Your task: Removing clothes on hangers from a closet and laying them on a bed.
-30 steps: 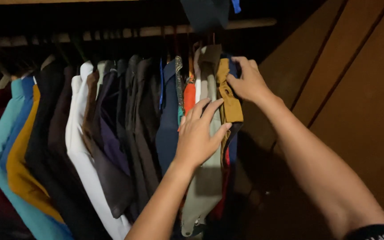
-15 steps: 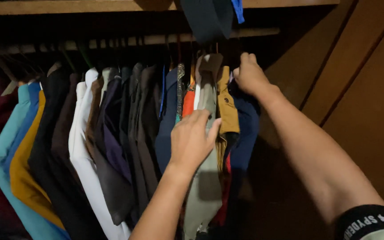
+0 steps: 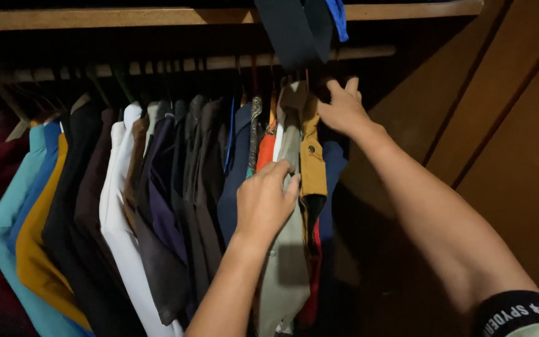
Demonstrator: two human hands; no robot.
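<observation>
Hands: left (image 3: 263,203) grips grey shirt (image 3: 285,268); right (image 3: 342,109) spread, fingertips hidden behind mustard shirt (image 3: 312,159).

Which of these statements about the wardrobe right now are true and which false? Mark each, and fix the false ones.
1. The left hand rests on a grey-green garment. True.
2. The right hand is down at the hems of the clothes. False: it is up near the wooden rail, by the collars at the right end of the row.
3. A white garment hangs left of the hands. True.
4. The mustard jacket hangs at the far left. False: it hangs just right of the grey-green garment, between the hands.
5. The teal garment is being held. False: neither hand touches it.
</observation>
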